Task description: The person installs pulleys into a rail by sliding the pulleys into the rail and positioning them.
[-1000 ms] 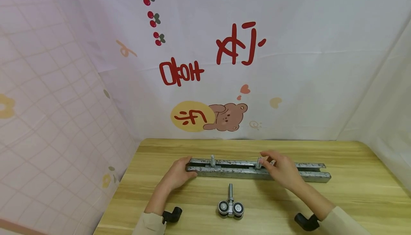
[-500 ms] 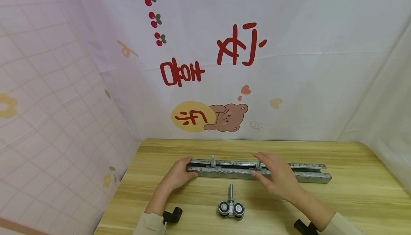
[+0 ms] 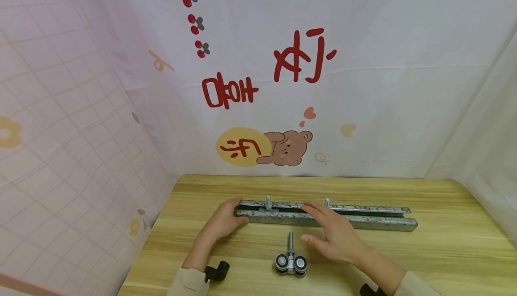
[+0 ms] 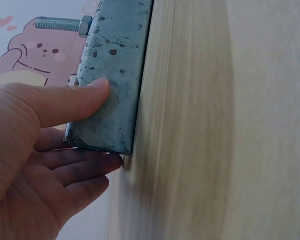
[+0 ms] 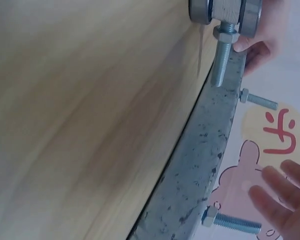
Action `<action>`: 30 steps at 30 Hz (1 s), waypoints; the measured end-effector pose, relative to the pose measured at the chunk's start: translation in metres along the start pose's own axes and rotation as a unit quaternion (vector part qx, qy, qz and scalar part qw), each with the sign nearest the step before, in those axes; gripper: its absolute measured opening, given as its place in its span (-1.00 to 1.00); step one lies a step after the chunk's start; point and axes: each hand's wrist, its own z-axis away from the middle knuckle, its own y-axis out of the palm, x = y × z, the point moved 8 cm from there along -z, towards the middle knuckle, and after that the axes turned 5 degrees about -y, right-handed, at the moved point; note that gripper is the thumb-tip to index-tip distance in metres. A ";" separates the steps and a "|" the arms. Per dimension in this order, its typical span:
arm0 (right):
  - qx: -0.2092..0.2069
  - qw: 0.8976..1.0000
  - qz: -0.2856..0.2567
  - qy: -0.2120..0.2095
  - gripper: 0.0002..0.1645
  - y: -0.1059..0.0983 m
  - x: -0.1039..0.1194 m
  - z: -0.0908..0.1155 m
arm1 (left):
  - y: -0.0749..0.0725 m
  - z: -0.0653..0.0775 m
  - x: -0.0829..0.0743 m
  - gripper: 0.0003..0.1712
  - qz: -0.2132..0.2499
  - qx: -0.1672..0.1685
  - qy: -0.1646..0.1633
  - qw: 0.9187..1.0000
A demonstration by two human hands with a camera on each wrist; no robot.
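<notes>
A grey, speckled metal channel rail (image 3: pixel 383 224) lies lengthwise on the table, its slot upward. My left hand (image 3: pixel 224 215) grips its left end; in the left wrist view the thumb (image 4: pixel 90 97) presses one side face and the fingers curl past the end. Two threaded bolts stand up from the slot: a left bolt (image 3: pixel 268 203) and a right bolt (image 3: pixel 327 202), partly behind my right hand (image 3: pixel 339 235). That hand is open, fingers spread over the rail's middle, holding nothing. In front of the rail lies a twin-wheel roller (image 3: pixel 300 263) with its bolt pointing at the rail.
The wood-grain table (image 3: pixel 444 260) ends at the back against a white printed cloth (image 3: pixel 383 121). A patterned cloth (image 3: pixel 81 152) hangs along the left side. Black wrist mounts (image 3: pixel 218 270) sit at both sleeves.
My right hand has let go of the right bolt, opened, and moved left and toward the loose roller. My left hand keeps its grip on the rail's left end.
</notes>
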 end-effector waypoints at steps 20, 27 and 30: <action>0.155 0.982 -0.077 0.082 -0.32 0.051 -0.004 -0.008 | 0.000 -0.001 0.001 -0.11 -0.006 -0.001 0.002 1.000; 0.218 0.963 -0.110 0.115 -0.33 0.068 -0.009 -0.011 | 0.001 -0.001 0.001 -0.10 -0.006 -0.002 0.002 1.000; 0.241 0.953 -0.135 0.127 -0.31 0.074 -0.009 -0.011 | 0.001 -0.001 0.001 -0.11 -0.006 -0.002 0.003 1.000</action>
